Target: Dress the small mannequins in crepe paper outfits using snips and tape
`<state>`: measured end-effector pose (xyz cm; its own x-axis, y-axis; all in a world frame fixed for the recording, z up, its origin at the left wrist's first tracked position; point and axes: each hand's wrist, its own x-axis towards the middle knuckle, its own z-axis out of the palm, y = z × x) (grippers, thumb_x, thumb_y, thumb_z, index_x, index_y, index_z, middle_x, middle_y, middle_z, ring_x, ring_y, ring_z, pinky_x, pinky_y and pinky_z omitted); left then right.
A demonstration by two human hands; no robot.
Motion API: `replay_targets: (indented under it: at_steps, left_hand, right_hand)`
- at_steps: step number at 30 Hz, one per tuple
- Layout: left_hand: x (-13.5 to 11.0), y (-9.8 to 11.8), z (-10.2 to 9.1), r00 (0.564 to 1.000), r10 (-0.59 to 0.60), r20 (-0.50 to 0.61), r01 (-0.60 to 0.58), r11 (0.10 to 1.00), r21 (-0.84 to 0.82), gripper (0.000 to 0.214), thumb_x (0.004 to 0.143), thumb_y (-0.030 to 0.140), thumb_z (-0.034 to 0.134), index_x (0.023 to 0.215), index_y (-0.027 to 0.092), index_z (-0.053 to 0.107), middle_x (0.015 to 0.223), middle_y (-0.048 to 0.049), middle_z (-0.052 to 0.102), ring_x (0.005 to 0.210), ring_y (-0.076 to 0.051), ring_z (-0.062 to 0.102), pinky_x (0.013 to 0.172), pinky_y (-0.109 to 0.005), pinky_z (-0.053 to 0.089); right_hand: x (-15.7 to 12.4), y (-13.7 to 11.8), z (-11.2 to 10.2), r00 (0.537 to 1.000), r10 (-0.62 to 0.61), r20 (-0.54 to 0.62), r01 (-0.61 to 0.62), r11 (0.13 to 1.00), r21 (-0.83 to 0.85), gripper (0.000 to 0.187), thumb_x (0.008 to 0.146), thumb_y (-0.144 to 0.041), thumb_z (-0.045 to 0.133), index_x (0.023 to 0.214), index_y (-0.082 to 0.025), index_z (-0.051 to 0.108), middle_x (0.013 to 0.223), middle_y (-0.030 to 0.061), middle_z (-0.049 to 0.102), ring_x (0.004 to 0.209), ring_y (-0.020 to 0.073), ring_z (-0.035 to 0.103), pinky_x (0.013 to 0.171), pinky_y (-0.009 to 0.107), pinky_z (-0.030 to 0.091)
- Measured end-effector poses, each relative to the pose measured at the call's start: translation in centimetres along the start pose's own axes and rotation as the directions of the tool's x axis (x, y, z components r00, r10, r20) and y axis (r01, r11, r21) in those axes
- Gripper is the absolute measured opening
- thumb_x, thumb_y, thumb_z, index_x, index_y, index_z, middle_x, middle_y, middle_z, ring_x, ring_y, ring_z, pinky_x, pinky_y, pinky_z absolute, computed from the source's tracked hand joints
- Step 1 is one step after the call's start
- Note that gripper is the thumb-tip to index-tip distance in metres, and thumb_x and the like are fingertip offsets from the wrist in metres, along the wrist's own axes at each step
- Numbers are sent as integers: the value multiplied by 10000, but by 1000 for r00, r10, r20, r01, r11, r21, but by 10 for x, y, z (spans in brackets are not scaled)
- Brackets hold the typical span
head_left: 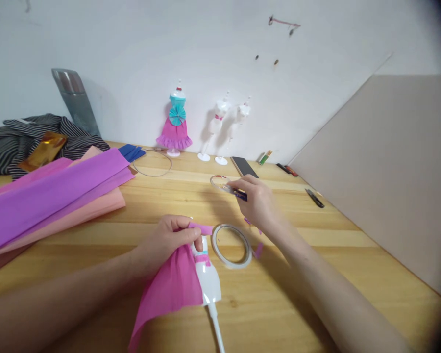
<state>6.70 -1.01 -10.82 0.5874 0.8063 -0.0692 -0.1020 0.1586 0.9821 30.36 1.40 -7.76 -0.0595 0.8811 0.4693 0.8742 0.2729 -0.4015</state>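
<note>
My left hand (180, 234) is closed, pinching a strip of pink crepe paper (174, 287) that hangs down on its left side. Its fingers also lie over the upper part of a white mini dress form (208, 282), which lies tilted with its rod pointing toward me. A pink band circles the form's waist. Farther off, my right hand (257, 198) is closed around a small dark blue object (240, 195) whose kind I cannot make out. A clear ring-shaped roll (216, 182) shows just beyond its fingertips. Between my hands lies a roll of white double-sided tape (232, 246).
At the wall stand a dressed form (175, 128) and two white forms (215, 125). Folded crepe paper (55, 196), striped cloth (40, 128) and a bottle (75, 100) are on the left. A phone (244, 166) and a utility knife (314, 198) lie right.
</note>
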Motion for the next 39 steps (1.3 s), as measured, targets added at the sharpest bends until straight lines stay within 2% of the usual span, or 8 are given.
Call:
replay_targets:
  at_steps: [2,5,10,17,23,27,32,39]
  left_hand:
    - [0,1,0,1000,6,-6,-6,1000,-10,287,801,340,651,584,158,697,687,-41,692,677,-152,575,762,-288,441]
    - [0,0,-1,1000,-14,-25,14,1000,-27,308,808,376,635,600,159,703,655,-34,664,612,-138,528,665,-268,415]
    - [1,1,0,999,-2,-44,1,1000,-31,317,817,381,617,609,158,703,616,-23,632,591,-129,500,623,-257,378]
    - [0,0,-1,999,-5,-51,5,1000,-1,334,851,417,589,658,159,678,587,-2,620,531,-121,520,570,-253,377]
    - [-2,1,2,997,-49,-65,49,999,1,371,842,482,584,683,157,667,557,-8,616,492,-137,539,530,-263,385]
    - [-1,2,0,997,-29,-69,29,1000,2,380,855,466,569,672,151,680,606,-21,634,543,-136,544,570,-264,403]
    - [4,0,-8,992,46,-114,-51,998,-40,383,811,522,625,852,157,733,743,-25,662,676,-154,577,650,-270,435]
    - [3,7,-4,986,89,-144,-39,948,317,258,759,381,660,659,143,676,623,-23,647,610,-151,552,605,-267,389]
  right_hand:
    - [-1,-3,0,998,68,9,-68,994,82,274,828,-351,549,668,-158,660,636,43,547,583,157,471,574,293,341]
    - [-7,-19,-2,959,168,228,-241,906,347,386,801,-479,577,586,-160,618,490,-7,473,488,122,398,507,277,316]
    - [-20,-49,0,893,49,448,-340,726,598,299,730,-455,662,688,-159,653,618,7,585,589,138,496,581,278,388]
    - [-29,-62,10,899,14,438,-335,666,666,304,727,-450,731,746,-156,655,614,-7,597,591,128,499,585,261,391]
    - [-29,-57,18,920,104,378,-342,684,644,298,695,-423,734,653,-157,605,579,-25,516,567,110,432,555,251,352]
    - [-27,-57,13,898,88,432,-377,658,652,304,700,-409,699,604,-164,545,545,-50,433,528,83,353,516,235,289]
    - [-27,-58,8,867,89,490,-438,605,665,242,681,-358,675,614,-167,542,523,-73,373,480,63,278,477,236,223]
    - [-27,-57,12,850,86,520,-474,557,682,209,683,-323,684,622,-165,561,512,-79,376,447,51,261,455,235,197]
